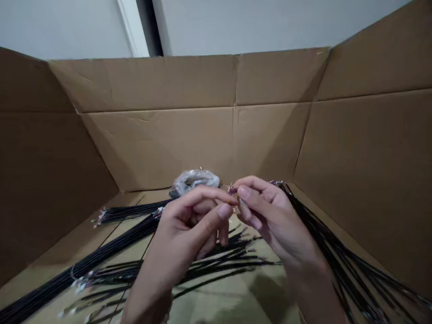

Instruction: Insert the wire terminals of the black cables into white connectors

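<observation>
The small tuft of coloured wires (232, 191) is at your fingertips, raised above the middle of the box floor, towards the far edge. Your right hand (273, 213) pinches it between thumb and index finger, the other fingers loosely curled. Your left hand (180, 234) is half curled, its thumb and index tips almost meeting at a yellow strand (229, 202); whether they grip it, you cannot tell from here. Beneath your hands, loose black cables (216, 265) lie across the floor. To their left, a tied cable bundle (111, 247) slants towards the near left corner, with a second bundle (135, 211) behind it. More cables (324, 238) run along the right edge. A clear plastic bag (211, 180) sits by the cardboard box's (162, 148) far wall.
</observation>
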Available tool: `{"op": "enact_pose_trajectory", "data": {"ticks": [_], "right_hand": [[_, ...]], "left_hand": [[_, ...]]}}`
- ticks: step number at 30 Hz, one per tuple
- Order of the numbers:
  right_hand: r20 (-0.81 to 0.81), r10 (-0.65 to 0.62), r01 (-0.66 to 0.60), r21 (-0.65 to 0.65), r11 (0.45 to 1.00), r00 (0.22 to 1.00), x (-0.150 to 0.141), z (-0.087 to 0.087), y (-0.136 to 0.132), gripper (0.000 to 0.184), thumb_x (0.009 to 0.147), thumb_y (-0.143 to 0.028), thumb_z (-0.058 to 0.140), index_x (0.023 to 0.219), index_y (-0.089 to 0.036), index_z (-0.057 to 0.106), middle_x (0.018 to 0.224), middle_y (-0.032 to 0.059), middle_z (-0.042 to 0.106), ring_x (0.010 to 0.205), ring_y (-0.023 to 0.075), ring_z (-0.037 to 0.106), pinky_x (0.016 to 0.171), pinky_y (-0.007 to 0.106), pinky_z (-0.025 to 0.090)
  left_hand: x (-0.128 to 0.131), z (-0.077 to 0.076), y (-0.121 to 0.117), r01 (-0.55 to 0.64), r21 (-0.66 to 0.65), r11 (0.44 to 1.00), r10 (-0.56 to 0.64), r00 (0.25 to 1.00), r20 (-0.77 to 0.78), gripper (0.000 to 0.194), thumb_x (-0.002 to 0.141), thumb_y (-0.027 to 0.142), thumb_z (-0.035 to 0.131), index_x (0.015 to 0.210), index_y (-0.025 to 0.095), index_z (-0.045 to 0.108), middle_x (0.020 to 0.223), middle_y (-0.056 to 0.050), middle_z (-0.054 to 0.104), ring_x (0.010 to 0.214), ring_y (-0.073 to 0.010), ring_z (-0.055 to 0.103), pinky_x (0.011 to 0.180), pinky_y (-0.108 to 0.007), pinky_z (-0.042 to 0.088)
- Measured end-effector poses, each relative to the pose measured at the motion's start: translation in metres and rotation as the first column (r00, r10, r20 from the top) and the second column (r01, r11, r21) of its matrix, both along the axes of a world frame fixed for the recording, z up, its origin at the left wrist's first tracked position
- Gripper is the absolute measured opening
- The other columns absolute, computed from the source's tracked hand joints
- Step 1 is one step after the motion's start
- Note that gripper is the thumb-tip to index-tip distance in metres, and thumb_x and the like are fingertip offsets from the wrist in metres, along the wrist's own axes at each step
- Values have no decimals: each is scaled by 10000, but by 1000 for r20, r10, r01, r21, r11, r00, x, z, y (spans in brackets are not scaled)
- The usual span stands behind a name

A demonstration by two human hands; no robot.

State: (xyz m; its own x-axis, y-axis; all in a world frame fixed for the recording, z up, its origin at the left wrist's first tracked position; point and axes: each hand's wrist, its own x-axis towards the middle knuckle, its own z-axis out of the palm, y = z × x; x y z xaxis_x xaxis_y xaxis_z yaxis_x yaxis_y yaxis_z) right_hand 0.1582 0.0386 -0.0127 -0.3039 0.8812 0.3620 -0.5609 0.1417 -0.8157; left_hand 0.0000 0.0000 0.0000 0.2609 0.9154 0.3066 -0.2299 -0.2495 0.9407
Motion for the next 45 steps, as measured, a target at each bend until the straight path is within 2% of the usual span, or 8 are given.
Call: {"op": "enact_pose_trajectory", "data": {"ticks": [5,11,19,45], "right_hand": [[39,-68,65,62,996,997,7,-1,-5,183,873,-338,860,814,-187,774,558,-67,616,459,6,428,439,91,336],[68,-143,134,118,984,987,11,-2,-7,170,898,-342,835,813,-209,773,583,-65,636,479,12,470,460,92,369],[66,-157,146,148,978,985,11,-4,-6,170,896,-352,839,824,-213,773,583,-64,644,474,12,478,461,95,377],[59,-162,147,205,968,985,14,-4,-11,118,901,-346,829,877,-236,796,577,-54,647,464,36,470,429,134,363]], "left_hand": [[-2,-4,-2,-24,17,1000,23,1000,17,64,955,341,758,937,286,785,587,59,623,439,-16,284,419,-123,167],[-1,-7,3,26,29,999,-26,1000,13,66,953,359,759,938,302,790,585,60,637,424,-11,301,403,-104,182],[-1,-9,6,1,106,994,-3,1000,18,72,957,358,753,949,302,797,571,54,640,401,-6,295,389,-104,185],[-5,-12,5,19,140,990,-18,1000,-10,81,978,364,721,985,330,794,580,60,629,398,-13,260,385,-126,158]]}}
